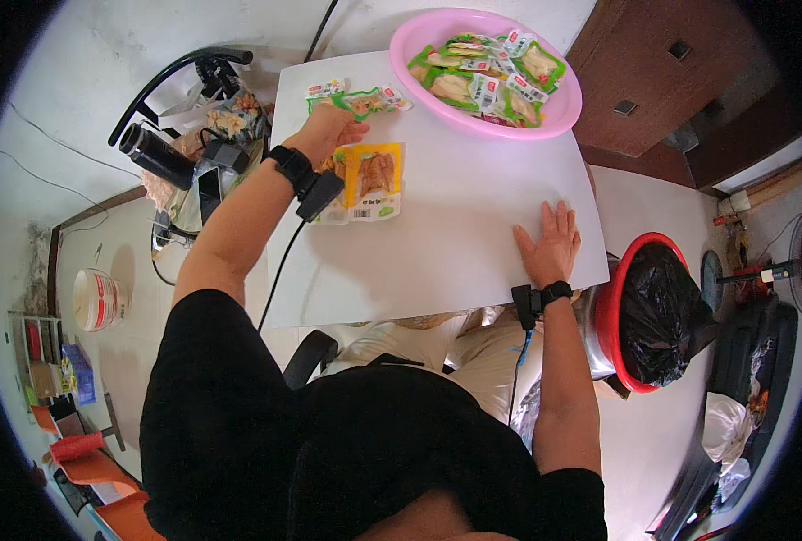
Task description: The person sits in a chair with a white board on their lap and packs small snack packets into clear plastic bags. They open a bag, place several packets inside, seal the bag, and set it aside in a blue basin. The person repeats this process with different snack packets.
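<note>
My left hand (333, 130) reaches over the far left of the white table (441, 250). Its fingertips are at the near edge of green-trimmed, vacuum-sealed food packets (367, 103); whether they grip one is hidden. Just below that wrist lies a yellow-and-white food pouch (379, 177) with brown pieces pictured or seen on its front, partly covered by a wrist-worn device (321, 195). Flat on the tabletop near the right edge, my right hand (552, 247) rests palm down with fingers apart, holding nothing. A pink plastic basin (418, 101) at the table's far right holds several similar green-trimmed packets (452, 91).
To the left, a chair holds bags, a black bottle (156, 157) and a phone (209, 195). Right of the table stands a red-rimmed tub (610, 318) with a black plastic bag (664, 311). A cable (281, 277) hangs from my left wrist. A white bucket (97, 299) sits on the floor.
</note>
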The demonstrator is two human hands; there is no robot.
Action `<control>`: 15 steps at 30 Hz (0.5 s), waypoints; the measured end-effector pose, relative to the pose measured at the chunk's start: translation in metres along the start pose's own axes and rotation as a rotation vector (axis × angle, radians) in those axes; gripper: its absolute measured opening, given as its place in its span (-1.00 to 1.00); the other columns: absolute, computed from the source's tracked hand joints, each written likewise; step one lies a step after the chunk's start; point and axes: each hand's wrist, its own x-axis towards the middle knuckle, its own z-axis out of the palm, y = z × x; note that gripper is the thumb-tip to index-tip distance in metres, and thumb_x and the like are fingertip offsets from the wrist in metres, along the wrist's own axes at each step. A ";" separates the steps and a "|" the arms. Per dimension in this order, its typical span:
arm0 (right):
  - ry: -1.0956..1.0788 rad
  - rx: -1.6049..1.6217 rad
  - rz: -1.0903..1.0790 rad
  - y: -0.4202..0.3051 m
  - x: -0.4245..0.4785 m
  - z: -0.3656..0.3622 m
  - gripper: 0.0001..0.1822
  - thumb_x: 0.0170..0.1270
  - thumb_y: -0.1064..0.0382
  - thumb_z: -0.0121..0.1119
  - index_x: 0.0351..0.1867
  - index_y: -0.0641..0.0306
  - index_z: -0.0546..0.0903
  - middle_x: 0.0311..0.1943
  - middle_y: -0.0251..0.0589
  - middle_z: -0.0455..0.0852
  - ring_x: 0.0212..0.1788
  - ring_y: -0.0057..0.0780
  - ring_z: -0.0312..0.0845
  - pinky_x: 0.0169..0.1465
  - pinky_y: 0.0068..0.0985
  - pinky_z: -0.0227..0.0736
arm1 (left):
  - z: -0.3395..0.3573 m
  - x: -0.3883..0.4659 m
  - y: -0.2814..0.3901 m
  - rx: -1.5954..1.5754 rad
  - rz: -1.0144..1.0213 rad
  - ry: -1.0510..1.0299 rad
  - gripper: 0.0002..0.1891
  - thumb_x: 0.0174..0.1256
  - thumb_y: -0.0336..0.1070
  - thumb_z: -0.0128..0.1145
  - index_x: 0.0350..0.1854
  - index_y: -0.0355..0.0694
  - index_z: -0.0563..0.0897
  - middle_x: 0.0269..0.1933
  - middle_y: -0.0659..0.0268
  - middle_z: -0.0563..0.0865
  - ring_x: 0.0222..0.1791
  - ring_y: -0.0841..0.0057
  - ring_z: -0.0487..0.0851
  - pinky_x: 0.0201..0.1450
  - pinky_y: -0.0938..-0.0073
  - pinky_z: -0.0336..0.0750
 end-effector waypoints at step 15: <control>-0.026 -0.011 -0.001 -0.001 0.001 -0.004 -0.22 0.14 -0.22 0.21 0.33 0.13 0.37 0.46 -0.08 0.15 0.50 -0.06 -0.07 0.45 -0.02 -0.12 | -0.002 0.037 -0.005 1.659 0.866 -0.213 -0.60 0.23 -0.35 0.04 0.15 -0.10 0.53 0.10 0.12 0.57 -0.04 0.15 0.63 -0.04 0.14 0.54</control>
